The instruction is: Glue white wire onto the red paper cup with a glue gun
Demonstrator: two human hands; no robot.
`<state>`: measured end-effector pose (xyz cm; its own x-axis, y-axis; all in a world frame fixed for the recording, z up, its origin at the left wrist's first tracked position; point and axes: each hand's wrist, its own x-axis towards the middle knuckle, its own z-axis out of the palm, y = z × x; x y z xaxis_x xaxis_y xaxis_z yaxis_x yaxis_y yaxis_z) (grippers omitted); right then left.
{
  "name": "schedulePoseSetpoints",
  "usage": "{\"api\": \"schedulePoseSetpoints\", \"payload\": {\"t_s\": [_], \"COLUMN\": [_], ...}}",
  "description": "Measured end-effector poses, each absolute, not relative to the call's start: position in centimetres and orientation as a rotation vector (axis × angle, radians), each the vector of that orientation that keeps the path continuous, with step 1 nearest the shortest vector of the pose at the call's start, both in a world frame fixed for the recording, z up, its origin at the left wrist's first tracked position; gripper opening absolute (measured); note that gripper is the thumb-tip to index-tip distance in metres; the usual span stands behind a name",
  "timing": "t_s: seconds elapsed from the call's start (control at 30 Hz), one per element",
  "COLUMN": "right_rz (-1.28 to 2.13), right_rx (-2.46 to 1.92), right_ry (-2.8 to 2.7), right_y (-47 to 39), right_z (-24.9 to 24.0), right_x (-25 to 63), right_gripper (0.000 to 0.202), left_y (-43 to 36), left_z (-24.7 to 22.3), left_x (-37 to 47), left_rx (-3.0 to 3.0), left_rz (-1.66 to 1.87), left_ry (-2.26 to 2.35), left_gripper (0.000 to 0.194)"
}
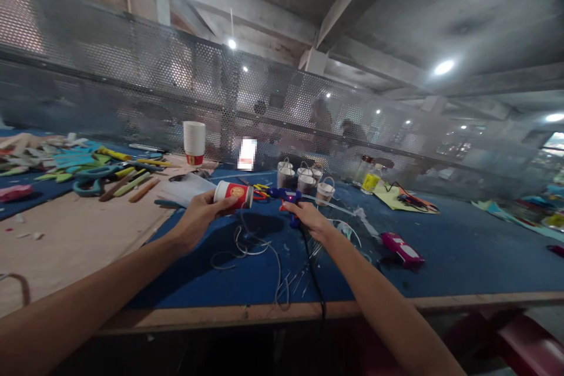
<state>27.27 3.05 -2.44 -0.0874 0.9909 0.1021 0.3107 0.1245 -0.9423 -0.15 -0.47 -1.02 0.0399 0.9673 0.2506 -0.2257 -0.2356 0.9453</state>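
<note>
My left hand is closed around a red and white paper cup, tipped on its side. In my right hand is a blue glue gun with an orange trigger, its nozzle pointing left at the end of the cup. Whether nozzle and cup touch I cannot tell. A clear glue stick sticks out of the gun's rear, and a black cord hangs from its handle. Beneath my hands a loose pale string lies in loops on the blue table top.
Several small cups with handles stand behind the gun. A stack of paper cups is at the back left, near scissors and craft sticks. To the right lie a magenta object and a bottle with a yellow label. Perforated metal panels line the back.
</note>
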Motion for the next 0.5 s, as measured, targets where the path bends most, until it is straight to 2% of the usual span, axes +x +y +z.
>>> {"api": "schedulePoseSetpoints", "payload": {"t_s": [0.17,0.5], "right_rz": [0.81,0.703], "right_rx": [-1.5,-1.566], "right_ry": [-1.646,-1.765], "right_y": [3.4,3.5], "right_z": [-2.4,-2.3], "right_x": [28.3,28.8], "right_gripper": [0.054,0.061], "left_y": [-0.4,-0.6], "left_z": [-1.0,-0.8], "left_x": [-0.2,-0.2], "left_rx": [1.232,1.193], "left_rz": [1.446,1.451], "left_ry": [0.864,0.855], "left_gripper": [0.033,0.039]}}
